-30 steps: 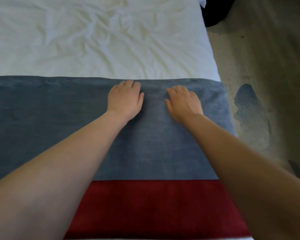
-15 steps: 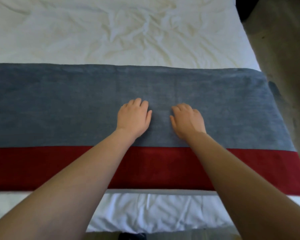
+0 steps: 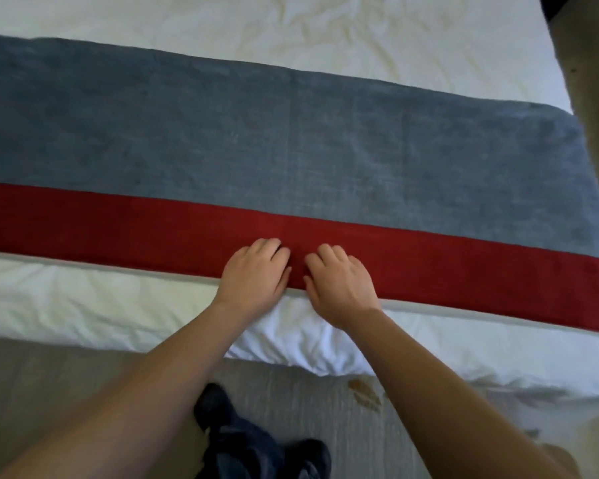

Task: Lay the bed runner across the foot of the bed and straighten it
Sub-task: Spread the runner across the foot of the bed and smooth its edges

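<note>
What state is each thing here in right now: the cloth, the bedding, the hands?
Bed runner: spread flat across the bed, right end draped over the side.
Sheet: wrinkled, uncovered beyond the runner.
Left hand: resting on the runner's red band.
Right hand: resting on the red band, beside the left.
Floor: stained near the bed.

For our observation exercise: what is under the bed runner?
The bed runner lies on the white sheet, visible beyond it and at its near edge. The left hand and right hand rest on its red band. The sheet beneath is hidden.
</note>
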Demonstrator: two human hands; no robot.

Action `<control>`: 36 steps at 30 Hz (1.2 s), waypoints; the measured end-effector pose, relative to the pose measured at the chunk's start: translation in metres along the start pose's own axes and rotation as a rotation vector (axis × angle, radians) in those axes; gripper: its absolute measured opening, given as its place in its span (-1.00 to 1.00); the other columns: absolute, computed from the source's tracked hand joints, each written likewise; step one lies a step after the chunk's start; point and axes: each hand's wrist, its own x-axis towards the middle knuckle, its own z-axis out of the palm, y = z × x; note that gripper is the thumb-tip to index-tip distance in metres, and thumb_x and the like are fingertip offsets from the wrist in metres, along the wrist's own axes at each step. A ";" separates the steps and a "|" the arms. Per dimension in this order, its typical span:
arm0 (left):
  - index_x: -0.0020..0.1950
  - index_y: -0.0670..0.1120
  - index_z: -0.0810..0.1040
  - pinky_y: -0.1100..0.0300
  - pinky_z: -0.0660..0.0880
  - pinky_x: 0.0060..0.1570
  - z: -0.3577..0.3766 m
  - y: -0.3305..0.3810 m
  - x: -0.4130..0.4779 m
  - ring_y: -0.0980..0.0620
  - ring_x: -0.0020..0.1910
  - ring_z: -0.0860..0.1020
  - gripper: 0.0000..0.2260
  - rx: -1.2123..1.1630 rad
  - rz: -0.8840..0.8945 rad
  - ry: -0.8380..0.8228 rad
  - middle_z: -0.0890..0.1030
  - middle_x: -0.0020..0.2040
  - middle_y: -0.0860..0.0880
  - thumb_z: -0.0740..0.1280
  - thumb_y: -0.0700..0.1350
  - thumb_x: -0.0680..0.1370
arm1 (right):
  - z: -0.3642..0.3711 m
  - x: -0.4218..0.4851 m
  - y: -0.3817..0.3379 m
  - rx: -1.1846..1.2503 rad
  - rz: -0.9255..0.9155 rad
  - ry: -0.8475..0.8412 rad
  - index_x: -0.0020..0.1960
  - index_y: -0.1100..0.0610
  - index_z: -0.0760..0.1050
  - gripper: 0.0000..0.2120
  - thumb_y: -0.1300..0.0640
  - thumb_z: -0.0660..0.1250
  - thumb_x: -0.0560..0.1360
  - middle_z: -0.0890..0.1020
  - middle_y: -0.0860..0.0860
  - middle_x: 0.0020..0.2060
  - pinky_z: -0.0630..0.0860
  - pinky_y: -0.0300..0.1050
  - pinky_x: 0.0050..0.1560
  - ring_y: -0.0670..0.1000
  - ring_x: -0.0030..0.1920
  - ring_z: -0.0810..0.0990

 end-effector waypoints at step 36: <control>-0.22 -0.09 0.49 0.14 0.27 -0.40 0.016 0.180 0.024 -0.06 -0.31 0.53 -0.89 0.007 0.331 -0.138 0.53 -0.29 -0.03 0.36 -0.26 0.33 | -0.025 -0.137 0.134 -0.056 0.066 0.073 -0.40 0.19 0.43 -0.74 0.42 0.48 0.10 0.47 0.09 -0.46 0.37 -0.12 -0.58 0.13 -0.46 0.48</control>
